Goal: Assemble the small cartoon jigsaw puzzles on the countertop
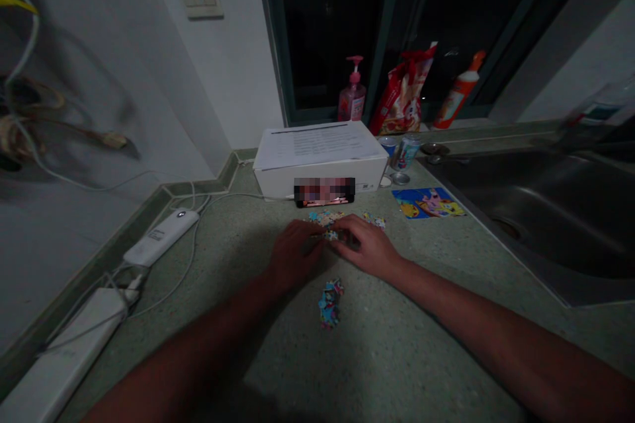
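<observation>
Jigsaw pieces (330, 235) lie on the speckled countertop (397, 344) between my left hand (295, 254) and right hand (370, 248), both curled over them; I cannot tell whether I'm grasping any. Another heap of pieces (331, 303) sits nearer me.

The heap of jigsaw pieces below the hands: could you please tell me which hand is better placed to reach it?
Left, I would judge: the left hand lies nearer the heap of jigsaw pieces, while the right hand sits farther off.
</observation>
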Demonstrator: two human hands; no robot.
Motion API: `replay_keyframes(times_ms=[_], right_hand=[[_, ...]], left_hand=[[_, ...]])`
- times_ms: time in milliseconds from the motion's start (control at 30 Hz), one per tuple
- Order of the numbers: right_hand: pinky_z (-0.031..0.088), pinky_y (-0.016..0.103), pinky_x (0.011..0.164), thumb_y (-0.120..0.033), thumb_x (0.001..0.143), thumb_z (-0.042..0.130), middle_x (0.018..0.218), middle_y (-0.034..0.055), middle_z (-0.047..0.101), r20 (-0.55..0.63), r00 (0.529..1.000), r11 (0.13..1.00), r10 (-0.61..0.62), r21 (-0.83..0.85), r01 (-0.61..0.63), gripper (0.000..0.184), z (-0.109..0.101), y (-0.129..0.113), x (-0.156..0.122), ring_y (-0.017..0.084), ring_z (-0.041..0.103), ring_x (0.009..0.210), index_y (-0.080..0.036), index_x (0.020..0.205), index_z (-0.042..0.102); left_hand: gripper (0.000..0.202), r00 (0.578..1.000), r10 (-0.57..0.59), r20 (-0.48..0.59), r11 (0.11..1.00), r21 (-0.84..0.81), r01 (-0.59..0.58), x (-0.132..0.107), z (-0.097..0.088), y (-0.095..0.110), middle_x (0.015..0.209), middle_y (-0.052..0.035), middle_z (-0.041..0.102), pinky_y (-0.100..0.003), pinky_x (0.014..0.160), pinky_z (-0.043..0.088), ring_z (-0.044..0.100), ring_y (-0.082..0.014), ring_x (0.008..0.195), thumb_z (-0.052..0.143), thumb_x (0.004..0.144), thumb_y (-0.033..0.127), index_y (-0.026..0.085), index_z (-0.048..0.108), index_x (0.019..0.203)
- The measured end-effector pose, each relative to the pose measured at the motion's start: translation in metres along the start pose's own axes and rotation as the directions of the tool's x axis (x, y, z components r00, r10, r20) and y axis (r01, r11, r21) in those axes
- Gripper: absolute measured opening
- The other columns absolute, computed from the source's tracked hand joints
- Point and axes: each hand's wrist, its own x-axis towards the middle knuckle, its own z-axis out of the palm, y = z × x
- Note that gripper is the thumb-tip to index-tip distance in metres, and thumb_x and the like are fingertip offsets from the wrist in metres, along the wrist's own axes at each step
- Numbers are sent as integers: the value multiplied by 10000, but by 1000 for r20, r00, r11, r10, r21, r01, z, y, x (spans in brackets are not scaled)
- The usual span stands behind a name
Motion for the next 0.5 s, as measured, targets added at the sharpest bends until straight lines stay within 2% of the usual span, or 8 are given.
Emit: replay_keyframes(times_ms=[267, 500], right_hand=[[556, 363, 772, -287, 966, 657, 1085, 86, 734, -1, 1000, 1000, -7, 8, 7, 181, 0, 0, 0, 215, 707, 873, -219, 1133, 666], [561, 368, 806, -276, 968, 649, 1072, 79, 731, -7, 1000, 1000, -11, 14, 11, 161, -2, -3, 1, 213, 705, 895, -222, 1120, 662]], left_hand=[[135, 1000, 17, -7, 1000, -15, -17, 1, -1, 2, 1003, -46, 787, -400, 882, 599, 731, -226, 965, 650, 976, 279, 231, 738, 1067], [137, 999, -34, 26, 999, -2, 34, 0, -1, 2, 1025, -47, 789, -417, 904, 595, 728, -236, 988, 645, 979, 295, 249, 739, 1067]])
